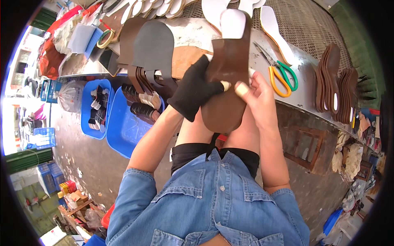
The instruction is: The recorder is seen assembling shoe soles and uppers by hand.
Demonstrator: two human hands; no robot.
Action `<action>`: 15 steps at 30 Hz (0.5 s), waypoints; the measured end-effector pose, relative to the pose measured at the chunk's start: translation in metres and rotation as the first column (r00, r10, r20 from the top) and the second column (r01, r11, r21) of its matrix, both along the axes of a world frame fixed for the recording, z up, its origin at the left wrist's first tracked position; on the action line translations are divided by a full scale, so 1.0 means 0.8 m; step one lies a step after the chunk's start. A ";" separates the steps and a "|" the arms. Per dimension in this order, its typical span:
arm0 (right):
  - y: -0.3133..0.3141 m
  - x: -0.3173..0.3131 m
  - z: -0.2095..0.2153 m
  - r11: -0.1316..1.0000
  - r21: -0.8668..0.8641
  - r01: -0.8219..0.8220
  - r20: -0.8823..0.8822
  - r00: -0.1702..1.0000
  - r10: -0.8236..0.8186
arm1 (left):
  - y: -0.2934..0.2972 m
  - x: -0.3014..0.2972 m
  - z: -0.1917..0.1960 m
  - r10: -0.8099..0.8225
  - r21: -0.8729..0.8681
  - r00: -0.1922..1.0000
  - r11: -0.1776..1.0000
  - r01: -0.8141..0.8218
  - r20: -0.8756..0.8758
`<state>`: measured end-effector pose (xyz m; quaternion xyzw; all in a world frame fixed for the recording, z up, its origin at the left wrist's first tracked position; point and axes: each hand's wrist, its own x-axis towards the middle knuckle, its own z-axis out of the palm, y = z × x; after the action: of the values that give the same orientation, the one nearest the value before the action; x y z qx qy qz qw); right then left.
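Observation:
A long brown leather sole piece (pixel 227 82) stands upright over my knees, its top end carrying a white insole (pixel 232 22). My left hand (pixel 196 88), in a black fingerless glove, grips the piece's left edge with the thumb pressed on its face. My right hand (pixel 256 96), bare with a taped thumb tip, holds the right edge, thumb on the brown surface close to the left thumb.
A metal workbench (pixel 301 88) ahead holds two scissors, orange- and green-handled (pixel 283 76), stacked brown soles (pixel 334 80) at right, dark leather pieces (pixel 154 49) hanging at left and white insoles (pixel 273 24). Blue tubs (pixel 121 131) of parts stand on the floor at left. A tape roll (pixel 106 39) lies at far left.

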<state>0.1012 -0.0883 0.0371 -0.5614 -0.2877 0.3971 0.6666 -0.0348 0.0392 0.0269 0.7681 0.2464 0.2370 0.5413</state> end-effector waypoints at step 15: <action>0.000 -0.022 0.017 0.969 -0.216 0.121 0.503 0.864 0.004 | -0.036 0.004 0.014 0.156 -0.450 0.974 0.891 -0.066 0.166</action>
<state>0.0837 -0.0885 0.0508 -0.7300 -0.3829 0.2493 0.5083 -0.0316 0.0107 0.0382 0.5827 0.2823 0.2809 0.7085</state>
